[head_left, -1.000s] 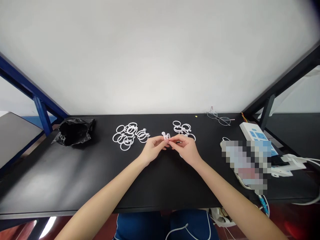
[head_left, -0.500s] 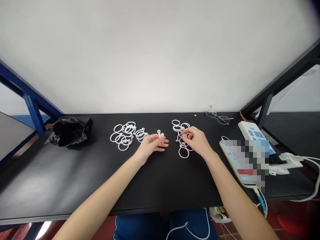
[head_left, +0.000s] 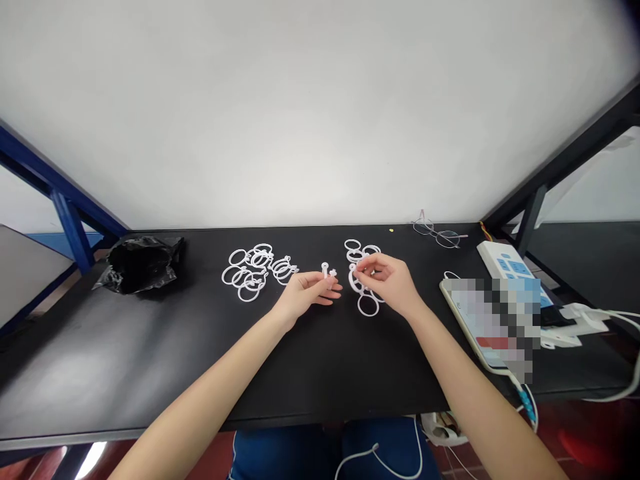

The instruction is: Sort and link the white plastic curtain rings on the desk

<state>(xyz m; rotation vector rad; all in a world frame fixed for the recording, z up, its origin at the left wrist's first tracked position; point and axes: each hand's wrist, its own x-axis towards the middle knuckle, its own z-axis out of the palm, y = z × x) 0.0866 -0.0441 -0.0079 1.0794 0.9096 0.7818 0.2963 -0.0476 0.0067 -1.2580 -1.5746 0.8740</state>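
My left hand [head_left: 309, 293] is closed in a pinch on a small white plastic clip [head_left: 325, 269] with a round eyelet at its top; its lower fingers stretch out behind. Between thumb and forefinger, my right hand [head_left: 387, 277] grips a white plastic ring [head_left: 353, 281], seen nearly edge-on and partly hidden by the fingers. Below and behind that hand lies a small pile of white rings [head_left: 369, 305]. A larger group of white rings with small end pieces [head_left: 251, 288] rests left of my left hand. The two hands are apart, just above the black table [head_left: 320, 360].
A crumpled black plastic bag [head_left: 140, 267] stands at the left with its mouth open. Eyeglasses [head_left: 435, 233] lie at the back right. A phone [head_left: 470, 333] on a cable and a white power strip [head_left: 507, 263] are beside my right forearm. A wall [head_left: 310, 133] rises behind.
My right hand has picked a white ring from the right pile and shifted slightly left with it. My left hand, with the clip, has moved a little to the right and down.
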